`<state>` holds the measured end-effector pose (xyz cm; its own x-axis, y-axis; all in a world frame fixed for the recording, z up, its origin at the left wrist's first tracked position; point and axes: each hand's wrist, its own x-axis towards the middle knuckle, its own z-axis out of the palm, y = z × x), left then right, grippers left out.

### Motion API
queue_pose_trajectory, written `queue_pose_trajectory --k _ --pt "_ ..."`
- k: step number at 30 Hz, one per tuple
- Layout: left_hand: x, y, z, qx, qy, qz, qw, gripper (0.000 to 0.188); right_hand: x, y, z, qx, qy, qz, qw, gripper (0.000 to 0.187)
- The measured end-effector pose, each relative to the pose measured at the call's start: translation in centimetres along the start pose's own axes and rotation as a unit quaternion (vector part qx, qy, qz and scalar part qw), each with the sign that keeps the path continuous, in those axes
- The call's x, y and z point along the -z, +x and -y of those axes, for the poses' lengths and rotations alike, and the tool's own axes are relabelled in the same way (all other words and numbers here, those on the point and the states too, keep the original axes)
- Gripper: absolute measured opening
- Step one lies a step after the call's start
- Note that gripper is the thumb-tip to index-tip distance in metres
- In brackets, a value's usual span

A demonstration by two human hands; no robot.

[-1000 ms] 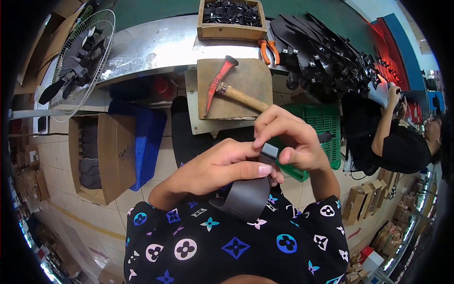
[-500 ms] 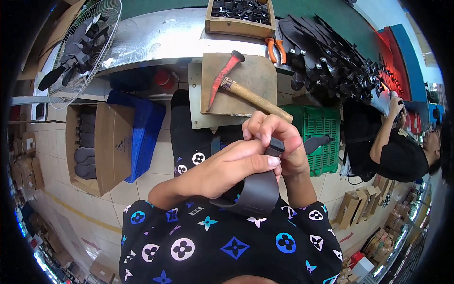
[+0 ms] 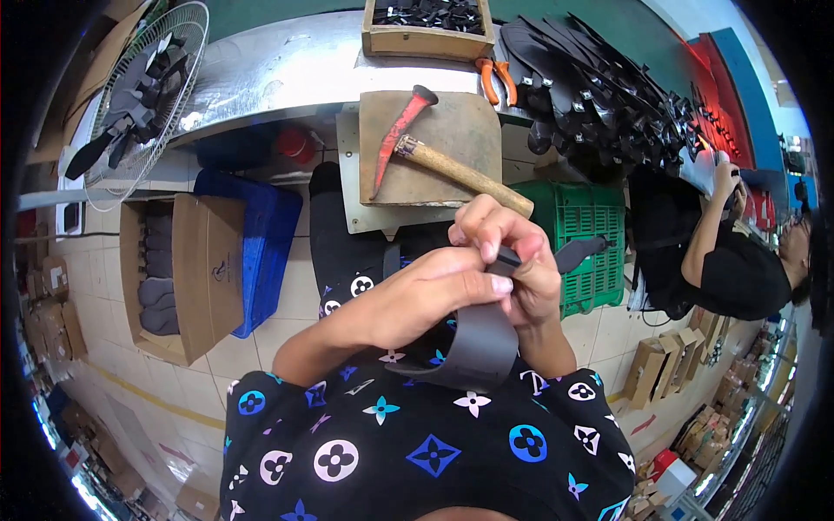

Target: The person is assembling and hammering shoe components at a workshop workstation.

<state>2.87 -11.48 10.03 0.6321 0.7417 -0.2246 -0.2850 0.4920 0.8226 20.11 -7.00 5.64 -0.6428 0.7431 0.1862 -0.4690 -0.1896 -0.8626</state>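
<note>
In front of my chest I hold a dark grey, flexible strap (image 3: 480, 349), bent into a wide curve below my fingers. My left hand (image 3: 426, 291) is closed on it, the thumb pressing near its upper end. Fingers of my right hand (image 3: 519, 260) are bent round the same narrow black end (image 3: 504, 260), tight against the left. The exact join between the fingers is hidden. Just beyond my hands lies a hammer (image 3: 465, 176) with a worn red head and wooden handle, resting on a brown board (image 3: 478, 130).
On the metal bench (image 3: 287, 65) are orange-handled pliers (image 3: 497, 82), a wooden box (image 3: 426, 40) of small black parts and a heap of black straps with buckles (image 3: 582, 95). A fan (image 3: 148, 104), a carton (image 3: 208, 269) and a green crate (image 3: 591, 208) flank me. Another person (image 3: 738, 269) works at right.
Both hands stay closed on the strap, with the right fingers shifted slightly at its upper end. The view has moved a little, so the bench and hammer sit slightly higher and further left.
</note>
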Motion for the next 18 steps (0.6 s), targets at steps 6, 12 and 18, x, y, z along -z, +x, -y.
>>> queue_pose_trajectory --k 6,12,18 --pt "-0.8 -0.8 0.1 0.030 0.076 -0.090 0.993 0.038 -0.1 -0.4 1.0 -0.050 -0.037 -0.014 0.998 0.053" --pt "-1.6 -0.3 -0.3 -0.138 0.160 -0.054 0.976 0.039 -1.2 -0.3 3.0 0.118 -0.147 0.009 0.982 0.043" --pt "-1.1 -0.9 -0.4 -0.027 0.235 -0.001 0.972 0.040 -1.4 -1.0 4.0 0.091 -0.309 0.004 0.947 0.040"
